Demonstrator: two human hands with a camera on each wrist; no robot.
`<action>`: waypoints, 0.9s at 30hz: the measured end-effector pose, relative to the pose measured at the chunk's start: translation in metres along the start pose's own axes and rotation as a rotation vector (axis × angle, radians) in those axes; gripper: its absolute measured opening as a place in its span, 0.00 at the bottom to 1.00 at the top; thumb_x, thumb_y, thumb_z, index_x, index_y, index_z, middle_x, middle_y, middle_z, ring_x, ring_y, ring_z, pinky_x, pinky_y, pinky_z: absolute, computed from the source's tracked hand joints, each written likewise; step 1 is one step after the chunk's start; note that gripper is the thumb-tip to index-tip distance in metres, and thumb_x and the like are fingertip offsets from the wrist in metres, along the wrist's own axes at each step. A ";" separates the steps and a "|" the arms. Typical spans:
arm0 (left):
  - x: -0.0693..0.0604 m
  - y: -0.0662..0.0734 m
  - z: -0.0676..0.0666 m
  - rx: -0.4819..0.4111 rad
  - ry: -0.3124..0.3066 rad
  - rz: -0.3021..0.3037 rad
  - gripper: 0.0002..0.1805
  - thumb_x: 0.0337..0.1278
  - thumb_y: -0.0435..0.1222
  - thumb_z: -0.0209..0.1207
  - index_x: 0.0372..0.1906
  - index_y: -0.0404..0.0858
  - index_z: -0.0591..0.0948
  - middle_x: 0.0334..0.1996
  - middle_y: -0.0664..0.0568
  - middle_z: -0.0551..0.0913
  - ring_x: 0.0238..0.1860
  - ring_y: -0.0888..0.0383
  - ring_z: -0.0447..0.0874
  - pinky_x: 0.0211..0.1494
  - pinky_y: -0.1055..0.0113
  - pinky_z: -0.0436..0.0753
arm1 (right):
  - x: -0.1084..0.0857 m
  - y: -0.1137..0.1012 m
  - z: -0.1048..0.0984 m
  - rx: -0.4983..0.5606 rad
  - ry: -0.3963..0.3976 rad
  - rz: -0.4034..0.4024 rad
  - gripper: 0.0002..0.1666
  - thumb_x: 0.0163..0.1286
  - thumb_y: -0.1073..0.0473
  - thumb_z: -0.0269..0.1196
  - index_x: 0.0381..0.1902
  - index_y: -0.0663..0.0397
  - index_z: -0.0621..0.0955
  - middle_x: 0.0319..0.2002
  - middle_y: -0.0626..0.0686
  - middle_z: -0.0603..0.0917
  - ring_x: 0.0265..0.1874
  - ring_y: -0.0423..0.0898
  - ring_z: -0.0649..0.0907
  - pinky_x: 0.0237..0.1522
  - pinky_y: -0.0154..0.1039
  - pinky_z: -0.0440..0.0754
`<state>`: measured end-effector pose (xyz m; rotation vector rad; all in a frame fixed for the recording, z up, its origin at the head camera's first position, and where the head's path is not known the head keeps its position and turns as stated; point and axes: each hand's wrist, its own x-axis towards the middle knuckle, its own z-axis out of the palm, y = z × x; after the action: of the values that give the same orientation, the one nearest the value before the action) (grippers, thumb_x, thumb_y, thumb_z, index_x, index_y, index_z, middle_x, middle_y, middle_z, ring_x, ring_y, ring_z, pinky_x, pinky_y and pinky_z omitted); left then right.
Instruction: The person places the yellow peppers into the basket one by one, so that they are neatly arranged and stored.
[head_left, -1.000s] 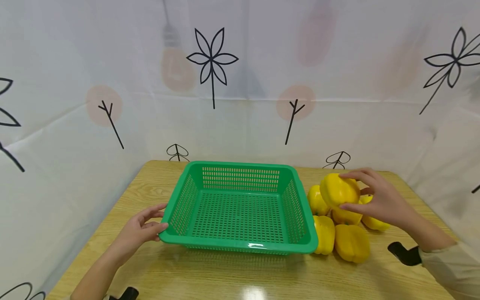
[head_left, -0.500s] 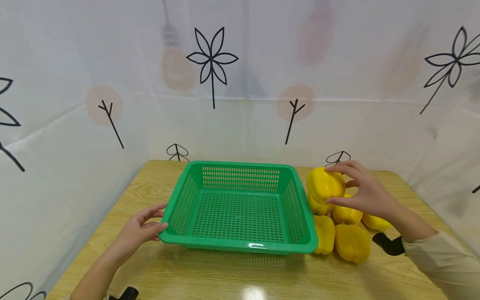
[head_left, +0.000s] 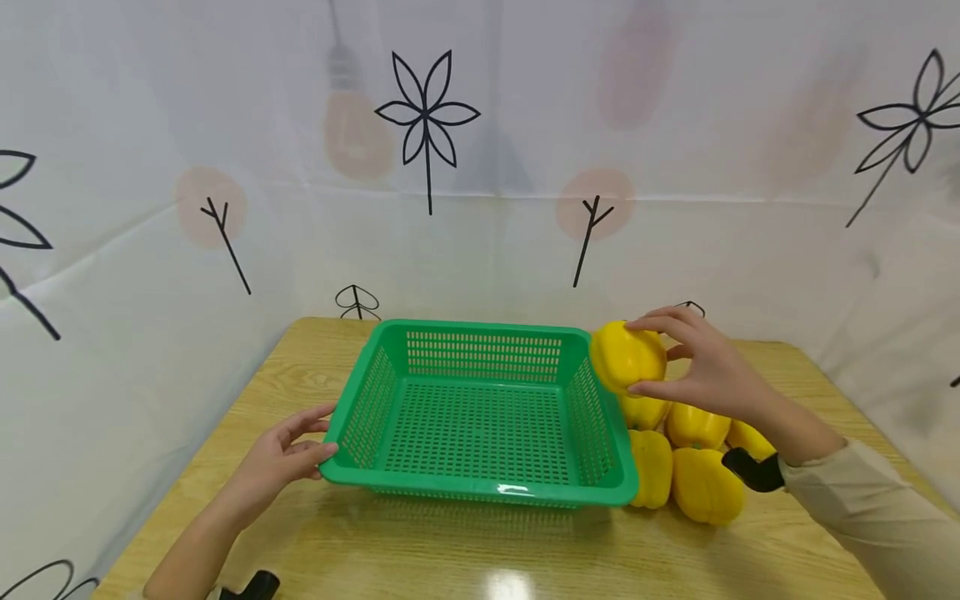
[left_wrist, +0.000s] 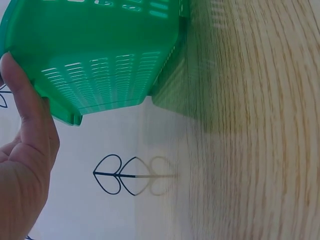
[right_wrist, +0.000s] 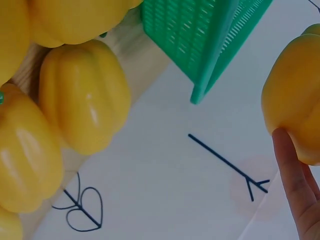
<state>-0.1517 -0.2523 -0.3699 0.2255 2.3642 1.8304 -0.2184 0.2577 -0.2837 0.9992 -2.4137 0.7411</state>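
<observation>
Pinching a yellow bell pepper (head_left: 627,358) between thumb and fingers of the right grip (head_left: 705,371), parted to its girth, above other peppers (head_left: 708,487) by the right rear corner of a green plastic basket (head_left: 465,486). Holding the left rim in the left grip (head_left: 279,450). Possibly risking a drop through weak pressure on glossy skin, or a rim knock through travelling too low. Showing no stem, hence no clear pointing direction or long axis.

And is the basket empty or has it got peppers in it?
Empty. The head view shows the basket's bare, holey bottom. The right hand holds one pepper; the other peppers sit beside the basket.
</observation>
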 end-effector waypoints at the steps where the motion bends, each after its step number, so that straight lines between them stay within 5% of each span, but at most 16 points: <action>1: 0.000 0.000 0.000 -0.002 0.000 0.000 0.33 0.61 0.36 0.57 0.69 0.36 0.60 0.60 0.35 0.62 0.44 0.57 0.79 0.39 0.59 0.80 | 0.002 -0.001 0.000 0.000 -0.004 -0.001 0.40 0.39 0.64 0.78 0.54 0.55 0.77 0.52 0.48 0.71 0.48 0.38 0.69 0.37 0.30 0.79; 27: 0.000 0.000 0.002 -0.007 0.002 0.003 0.33 0.61 0.36 0.58 0.69 0.36 0.60 0.60 0.35 0.62 0.45 0.58 0.79 0.39 0.60 0.80 | 0.043 -0.018 0.026 0.127 -0.014 -0.062 0.39 0.42 0.63 0.78 0.55 0.54 0.76 0.52 0.50 0.71 0.48 0.45 0.71 0.35 0.36 0.81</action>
<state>-0.1510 -0.2510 -0.3706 0.2266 2.3599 1.8409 -0.2371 0.2089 -0.2741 1.1271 -2.3598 0.8776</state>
